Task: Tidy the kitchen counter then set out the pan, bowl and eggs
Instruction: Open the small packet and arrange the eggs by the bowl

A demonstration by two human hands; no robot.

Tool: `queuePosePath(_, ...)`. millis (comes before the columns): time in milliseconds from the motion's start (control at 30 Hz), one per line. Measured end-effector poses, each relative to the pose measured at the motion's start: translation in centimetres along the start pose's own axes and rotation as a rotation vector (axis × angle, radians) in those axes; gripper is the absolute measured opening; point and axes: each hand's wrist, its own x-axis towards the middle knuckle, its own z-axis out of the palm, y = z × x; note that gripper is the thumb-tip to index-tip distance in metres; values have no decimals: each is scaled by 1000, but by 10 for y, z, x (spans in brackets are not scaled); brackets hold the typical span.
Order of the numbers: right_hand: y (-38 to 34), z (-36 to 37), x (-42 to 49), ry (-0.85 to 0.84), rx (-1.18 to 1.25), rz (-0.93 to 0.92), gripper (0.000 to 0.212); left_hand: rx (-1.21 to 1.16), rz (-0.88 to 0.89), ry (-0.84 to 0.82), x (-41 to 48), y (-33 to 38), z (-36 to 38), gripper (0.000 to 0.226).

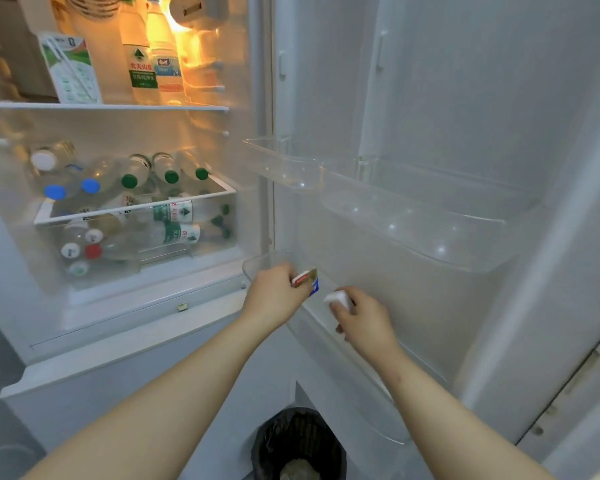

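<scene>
**Counter bits getting stashed in the fridge door**

A small red, white and blue cardboard packet (309, 279) is pinched at its top by the left hand (274, 293), fingers curled round it, right at the hinge-side end of the clear plastic bottom door shelf (257, 262). Just beside it, a small white rounded item (339, 299) is gripped by the right hand (365, 318). What it actually is can't be made out.

Both are held low at the shelf rim, probably so they can be set down upright and not tipped. Whether they're already inside can't be told. It's judged to be the tidying half of the job. Pan, bowl and eggs aren't seen anywhere here.

Higher on the door, a clear dimpled plastic tray (413, 218) is fitted. Inside the fridge, clear water bottles with green and blue caps (136, 174) are piled in the transparent drawer. A green-and-white drinks carton (71, 69) is stood near the front edge of the glass shelf. A black mesh waste bin (298, 441) is parked on the floor below the door.
</scene>
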Motion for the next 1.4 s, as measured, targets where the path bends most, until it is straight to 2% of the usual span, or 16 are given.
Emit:
queuePosePath(33, -7, -3, -2, 62, 71, -31, 4, -183, -47, 28, -5, -3, -7, 27)
queuePosePath(133, -28, -5, -11, 181, 237, -109, 21, -757, -245, -70, -22, -8, -19, 3)
queuePosePath(167, -37, -3, -15, 185, 263, -141, 24, -875, -303, -99, -27, -10, -22, 4)
queuePosePath(333, -61, 18, -31, 116, 245, -224, 44, -1286, -459, -135, -45, -14, -27, 20)
queuePosePath(433, -63, 28, -40, 85, 211, -244, 54, -1423, -540, -169, -53, -13, -32, 23)
queuePosePath(533, -63, 32, -49, 40, 109, -314, 49, -1395, -498, -185, -58, -13, -33, 19)
queuePosePath(633, -63, 32, -56, 7, 57, -335, 54, -1291, -425, -149, -61, -18, -30, 17)
queuePosePath(733, -62, 27, -61, 51, 78, -269, 55, -1256, -416, -101, -67, -19, -33, 22)
queuePosePath(833, -60, 16, -67, 121, 119, -177, 44, -1202, -380, -73, -72, -18, -32, 25)
queuePosePath(1033, -40, -29, -94, 386, 105, -141, 27, -1178, -261, -57, -95, 7, -18, 19)
queuePosePath(1167, -26, -77, -114, 592, -223, -426, 29, -1124, -109, -72, -117, 42, -5, 20)
queuePosePath(1300, -14, -138, -127, 957, -450, -635, 22, -1113, 53, -3, -137, 85, 7, 23)
queuePosePath(1367, -9, -163, -133, 1107, -451, -597, 20, -1130, 102, 16, -149, 107, 16, 25)
queuePosePath(1400, -7, -175, -136, 1139, -429, -525, 26, -1141, 113, 21, -156, 118, 20, 26)
